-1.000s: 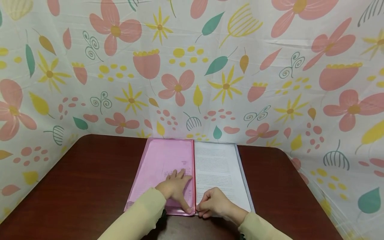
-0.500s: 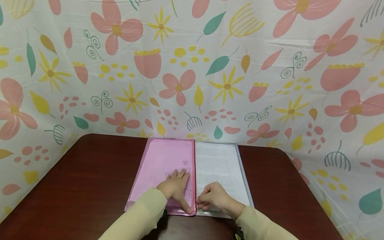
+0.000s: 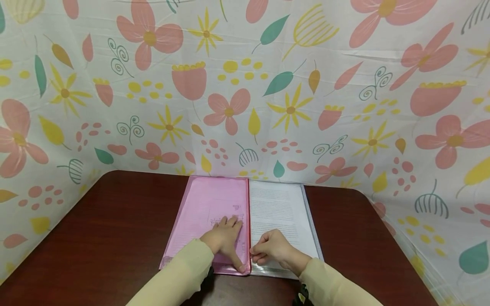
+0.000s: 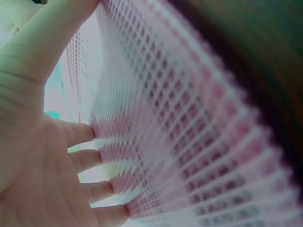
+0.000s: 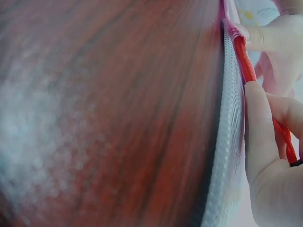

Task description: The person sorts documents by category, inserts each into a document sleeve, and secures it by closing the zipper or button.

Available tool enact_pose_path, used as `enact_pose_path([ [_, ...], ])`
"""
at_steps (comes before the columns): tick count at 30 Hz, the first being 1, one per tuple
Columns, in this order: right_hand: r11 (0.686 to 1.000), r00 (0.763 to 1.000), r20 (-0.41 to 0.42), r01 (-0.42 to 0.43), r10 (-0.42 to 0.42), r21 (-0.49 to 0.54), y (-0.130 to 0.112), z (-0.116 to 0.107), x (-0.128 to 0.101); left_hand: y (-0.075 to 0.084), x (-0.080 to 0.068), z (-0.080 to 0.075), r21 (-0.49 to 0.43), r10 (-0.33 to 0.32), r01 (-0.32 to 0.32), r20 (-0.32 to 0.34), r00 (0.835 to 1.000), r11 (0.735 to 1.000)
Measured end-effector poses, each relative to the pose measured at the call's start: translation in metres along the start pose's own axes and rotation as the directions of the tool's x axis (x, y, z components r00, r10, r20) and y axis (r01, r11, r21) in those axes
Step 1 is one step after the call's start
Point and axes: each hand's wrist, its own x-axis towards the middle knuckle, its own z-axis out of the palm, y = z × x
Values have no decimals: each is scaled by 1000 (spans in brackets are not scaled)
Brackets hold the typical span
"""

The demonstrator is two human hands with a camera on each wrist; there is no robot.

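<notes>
A pink mesh zipper pouch (image 3: 199, 199) with papers inside lies flat, its red zipper (image 3: 249, 212) running along the right edge. My left hand (image 3: 223, 238) is spread over its lower right part, thumb at the bottom corner; in the left wrist view the fingertips rest on the pink mesh. My right hand (image 3: 275, 248) has curled fingers, thumb and forefinger pinching at the zipper's near end, just above the corner. The zipper pull is mostly hidden by these fingers. In the right wrist view a red strip (image 5: 245, 59) of zipper passes behind the fingertips.
A pale grey mesh pouch (image 3: 283, 199) with a printed sheet lies directly right of the pink one, under my right hand. Both lie on a dark reddish-brown table (image 3: 115, 238). A floral cloth (image 3: 229, 85) hangs behind the table's far edge.
My right hand has slid a little away from me along the red zipper, uncovering the grey pouch's bottom edge. The left hand has stayed in place.
</notes>
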Motion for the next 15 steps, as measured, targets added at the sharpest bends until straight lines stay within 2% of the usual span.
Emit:
enact_pose_path([
  [6,1000,1000,-23,-21,21,8,-1,0,3,1,-1,0,6,2,-2,-11,1000,1000],
  [15,999,995,-104,-7,4,-32,-10,0,8,0,2,1,9,-2,2,-13,1000,1000],
])
